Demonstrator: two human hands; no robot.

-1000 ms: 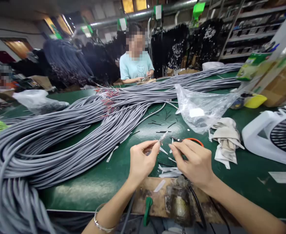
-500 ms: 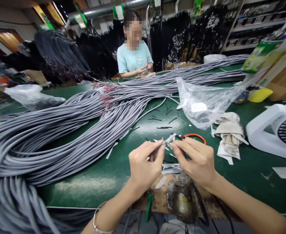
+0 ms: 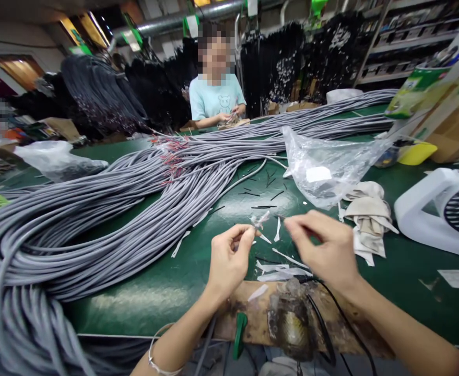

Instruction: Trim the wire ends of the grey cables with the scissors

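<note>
My left hand (image 3: 229, 258) pinches the stripped end of a thin cable (image 3: 257, 221), whose silvery tip sticks up past my thumb and forefinger. My right hand (image 3: 323, 248) hovers just to the right of that tip, blurred, fingers pinched together with nothing clearly held. Both hands are above a green table (image 3: 154, 282). White strips of peeled foil (image 3: 280, 272) lie beneath them. A worn wooden board (image 3: 252, 313) with a dirty metal fixture (image 3: 290, 324) sits at the near edge.
A huge bundle of grey cables (image 3: 96, 219) sweeps across the table's left and back. A clear plastic bag (image 3: 327, 167), a crumpled cloth (image 3: 368, 214) and a white fan (image 3: 444, 209) lie to the right. A person in a light blue shirt (image 3: 215, 99) works opposite.
My right hand has pulled away from the cable tip to the right. The orange-handled tool seen earlier is now hidden behind it. My left hand keeps its pinch on the cable end.
</note>
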